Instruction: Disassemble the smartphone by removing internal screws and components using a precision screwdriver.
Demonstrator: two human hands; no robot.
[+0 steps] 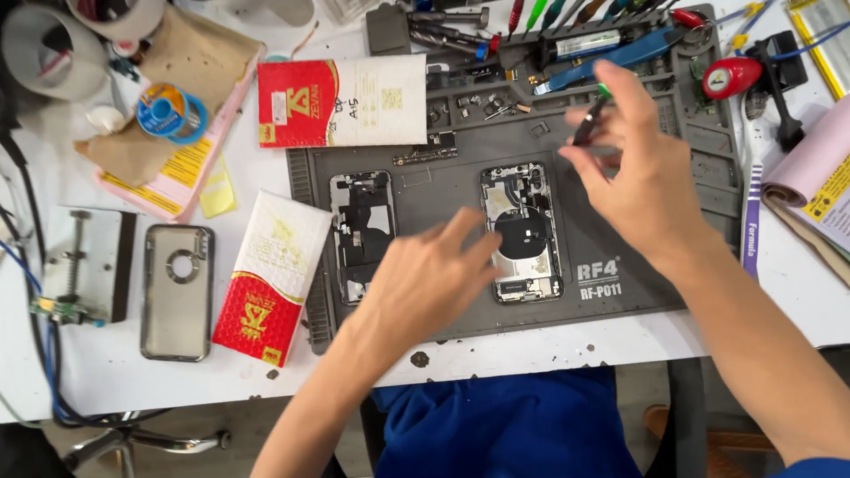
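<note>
Clutter crowds the white bench [115,372] left of the grey repair mat [620,265]: tape rolls, a spool of solder wire [166,111], a small clamp jig [84,265], a clear phone case [177,290] lying flat, and two red-and-white padded pouches [341,102], one above the mat's left corner and one leaning against its left edge. On the mat itself, near its left side, lies a stripped phone frame [361,232]. Beside it, at the mat's middle, lies an opened phone [522,232] with its dark round coil facing up; both sit flat, probably so their insides stay reachable and small screws do not roll off. The left hand [425,288] rests on the mat with fingers spread and loose, gripping nothing, its fingertips touching the opened phone's lower left edge, seemingly to steady it. The right hand [633,177] hovers above the mat, right of the phone, its fingers pinched shut on dark tweezers [591,119] held tip-down. Along the mat's far rim, trays hold screwdrivers, a blue tool [611,55] and loose small parts, kept within easy reach. Right of the mat sit a red round gadget [731,78] and rolled pink paper [810,159]. Below the bench edge, blue cloth [505,425] shows.
</note>
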